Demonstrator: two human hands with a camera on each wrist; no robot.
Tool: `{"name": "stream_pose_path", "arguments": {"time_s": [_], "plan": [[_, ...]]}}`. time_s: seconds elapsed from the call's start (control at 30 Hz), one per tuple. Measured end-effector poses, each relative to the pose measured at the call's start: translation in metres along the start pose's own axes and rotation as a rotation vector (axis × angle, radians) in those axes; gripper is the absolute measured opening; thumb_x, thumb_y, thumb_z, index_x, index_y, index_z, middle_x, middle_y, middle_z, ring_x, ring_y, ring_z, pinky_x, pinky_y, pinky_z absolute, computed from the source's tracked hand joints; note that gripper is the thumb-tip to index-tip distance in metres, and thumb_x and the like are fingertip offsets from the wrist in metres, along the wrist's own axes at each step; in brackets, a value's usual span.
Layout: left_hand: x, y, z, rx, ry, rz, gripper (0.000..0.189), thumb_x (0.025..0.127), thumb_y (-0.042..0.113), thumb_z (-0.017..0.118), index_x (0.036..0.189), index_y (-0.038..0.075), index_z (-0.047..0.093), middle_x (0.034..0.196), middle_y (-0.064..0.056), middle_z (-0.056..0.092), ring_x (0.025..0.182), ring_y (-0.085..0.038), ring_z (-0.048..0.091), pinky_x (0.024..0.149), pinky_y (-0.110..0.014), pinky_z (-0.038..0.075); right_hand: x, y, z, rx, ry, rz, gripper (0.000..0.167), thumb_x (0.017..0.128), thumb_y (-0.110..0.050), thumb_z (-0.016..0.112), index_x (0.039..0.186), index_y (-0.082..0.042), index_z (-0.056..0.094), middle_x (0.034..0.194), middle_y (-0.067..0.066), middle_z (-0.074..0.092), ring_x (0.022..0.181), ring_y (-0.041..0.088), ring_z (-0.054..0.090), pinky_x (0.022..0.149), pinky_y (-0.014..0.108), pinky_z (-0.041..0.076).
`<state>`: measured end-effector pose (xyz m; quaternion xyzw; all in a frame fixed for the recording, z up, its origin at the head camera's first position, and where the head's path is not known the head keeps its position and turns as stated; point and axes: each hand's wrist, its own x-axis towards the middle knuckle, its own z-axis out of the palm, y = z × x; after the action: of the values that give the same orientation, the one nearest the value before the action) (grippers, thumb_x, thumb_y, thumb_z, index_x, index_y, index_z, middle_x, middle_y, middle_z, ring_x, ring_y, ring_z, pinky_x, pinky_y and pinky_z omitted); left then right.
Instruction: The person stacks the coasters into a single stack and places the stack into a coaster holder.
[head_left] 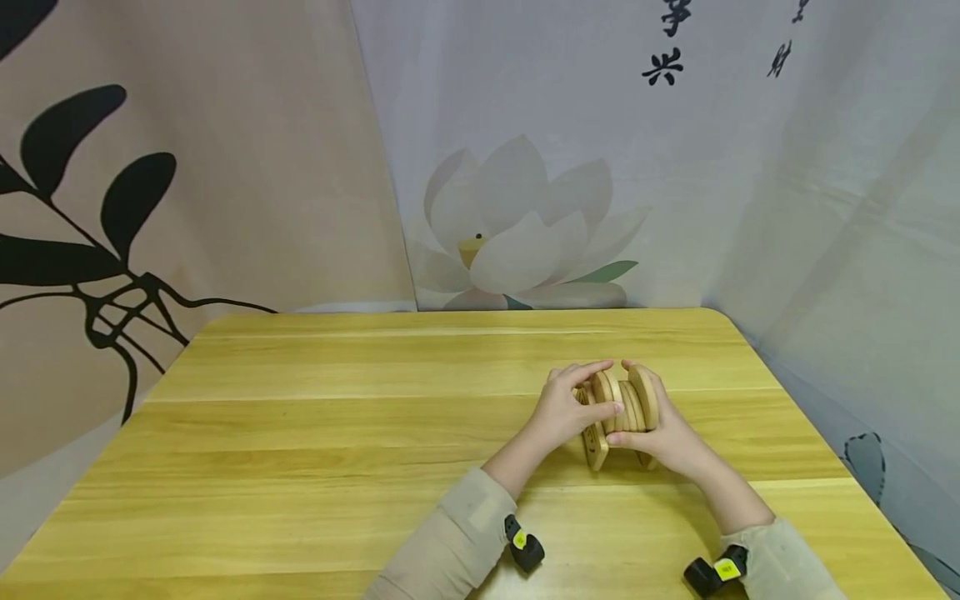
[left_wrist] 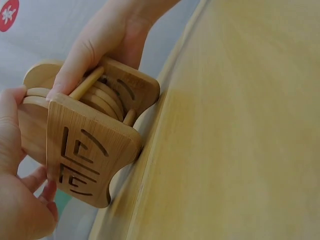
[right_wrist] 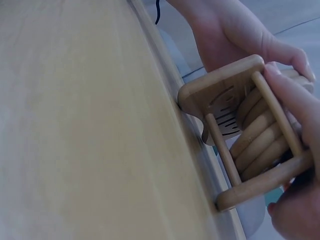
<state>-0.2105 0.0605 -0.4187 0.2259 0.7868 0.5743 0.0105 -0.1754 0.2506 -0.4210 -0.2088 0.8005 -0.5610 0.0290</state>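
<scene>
A bamboo coaster holder point(left_wrist: 92, 150) with slotted side panels and round rods stands on the table, several round wooden coasters point(head_left: 630, 407) upright in it. My left hand point(head_left: 564, 408) pinches coasters at the left end of the row, thumb in front and fingers behind. At the right end, my right hand point(head_left: 671, 433) grips a round coaster point(head_left: 643, 397) that sits higher than the middle ones. In the right wrist view, its thumb reaches across by the upper rod point(right_wrist: 277, 112). The right fingers are partly hidden behind the coasters.
The wooden table point(head_left: 315, 467) spreads mostly to the left of the hands, with its far edge behind them. A printed cloth backdrop point(head_left: 525, 100) hangs beyond it. Black wrist cameras point(head_left: 527, 546) sit at both sleeves.
</scene>
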Motion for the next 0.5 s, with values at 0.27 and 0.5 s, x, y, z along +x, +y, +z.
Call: {"name": "stream_pose_path", "arguments": {"time_s": [0.27,0.5], "plan": [[0.0006,-0.0023,-0.0003,-0.005,-0.013,0.007,0.059,0.079,0.034,0.079,0.133,0.031,0.058,0.113,0.016,0.056,0.103,-0.011,0.042,0.078,-0.029,0.044,0.0003,0.0046,-0.0015,-0.023,0.013,-0.027,0.111,0.078,0.0,0.077,0.154,-0.02,-0.002,0.154,0.018,0.015,0.123,0.03,0.041,0.09,0.022,0.045],[0.0001,-0.003,-0.0007,-0.011,-0.037,0.015,0.061,0.079,0.033,0.079,0.135,0.027,0.057,0.116,0.016,0.054,0.102,-0.011,0.041,0.078,-0.03,0.043,-0.0001,0.0083,-0.0015,0.039,0.019,-0.074,0.113,0.077,0.006,0.075,0.154,-0.026,-0.001,0.15,0.026,0.015,0.117,0.005,0.046,0.088,0.022,0.047]]}}
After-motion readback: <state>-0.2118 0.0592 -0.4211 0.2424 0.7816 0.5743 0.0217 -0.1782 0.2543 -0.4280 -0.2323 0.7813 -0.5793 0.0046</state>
